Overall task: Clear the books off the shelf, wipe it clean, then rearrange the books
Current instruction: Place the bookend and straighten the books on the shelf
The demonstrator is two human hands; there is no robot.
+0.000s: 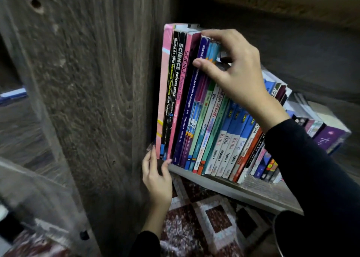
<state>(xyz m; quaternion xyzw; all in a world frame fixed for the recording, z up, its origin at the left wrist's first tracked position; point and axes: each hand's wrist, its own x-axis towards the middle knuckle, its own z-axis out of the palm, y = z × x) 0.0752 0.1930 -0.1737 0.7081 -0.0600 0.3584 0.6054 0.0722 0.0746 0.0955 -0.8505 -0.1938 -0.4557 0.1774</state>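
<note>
Pinching books [194,110], right hand [235,69] (left hand [157,178] maybe beneath)

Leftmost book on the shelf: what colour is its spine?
The leftmost book has a pink spine, seen in head view.

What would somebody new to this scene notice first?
The row of colourful paperback textbooks standing on the grey wooden shelf at centre draws the eye first. The person's right grip, a bare hand in a black sleeve, curls over the tops of the purple and blue spines, while the left grip touches the foot of the tall pink book at the row's left end, beside the dark wood-grain side panel.
</note>
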